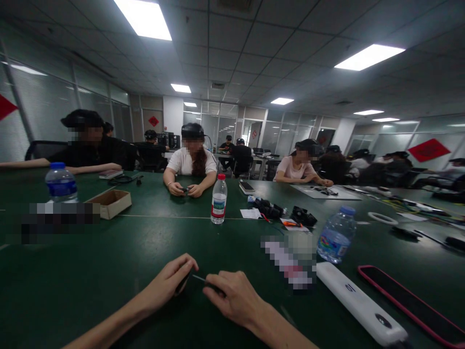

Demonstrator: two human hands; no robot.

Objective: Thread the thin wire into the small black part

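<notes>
- Left hand (173,277): fingers curled round a small dark piece (181,285), held up over the near worktop (145,247). Mostly hidden, can't ID it.
- Right hand (238,296): fingers pinching a thin-shafted tool (199,278), shaft aimed at the dark piece. Can't tell if the tip touches.
- Risk: tip slips and pokes the left fingers. Cause: narrow shaft, both hands apparently unsupported, fingertips right beside the line of push.
- Risk: dark piece drops. Cause: light grip; dark on dark green, so likely hard to spot.
- Risk: right elbow swings wide and knocks the white device (358,300).
- Surface: dark green, slightly glossy, seam running across. Red-capped bottle (218,206) stands ahead at that seam; open cardboard box (115,207) left; blue-capped bottle (337,236) and pink-rimmed black item (409,300) right.
- Room: office, glass partitions (47,92), ceiling panels lit (145,19) but dim overall. Person opposite (192,160) also handling something small; others seated around.
</notes>
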